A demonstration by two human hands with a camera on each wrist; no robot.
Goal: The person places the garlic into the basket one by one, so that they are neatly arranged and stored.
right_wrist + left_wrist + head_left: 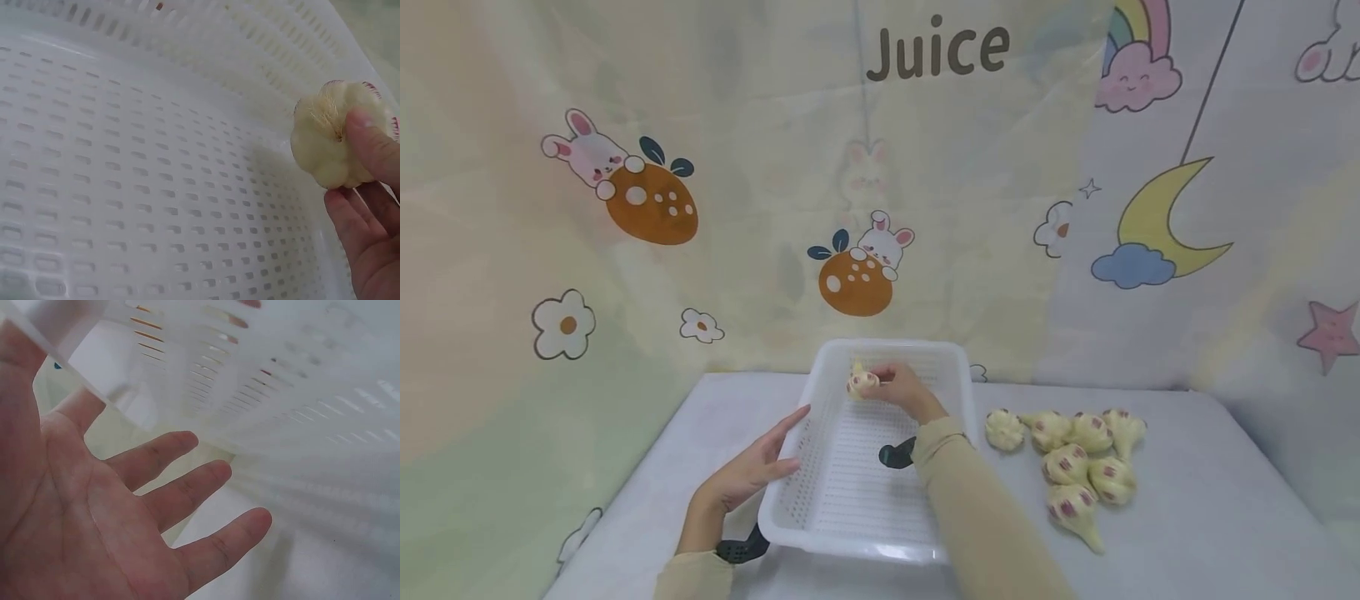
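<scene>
A garlic bulb with purple-red marks is pinched between the thumb and fingers of my right hand, inside the far left part of a white plastic basket. In the right wrist view the root end of the garlic bulb faces the camera, above the slotted basket floor. My left hand is at the basket's left side, fingers spread and straight. The left wrist view shows its palm beside the slotted wall; whether the fingertips touch the wall I cannot tell.
Several more garlic bulbs lie in a group on the white table, right of the basket. Behind the table hangs a printed cloth with rabbits, flowers and a moon. A dark strap piece shows at the right wrist.
</scene>
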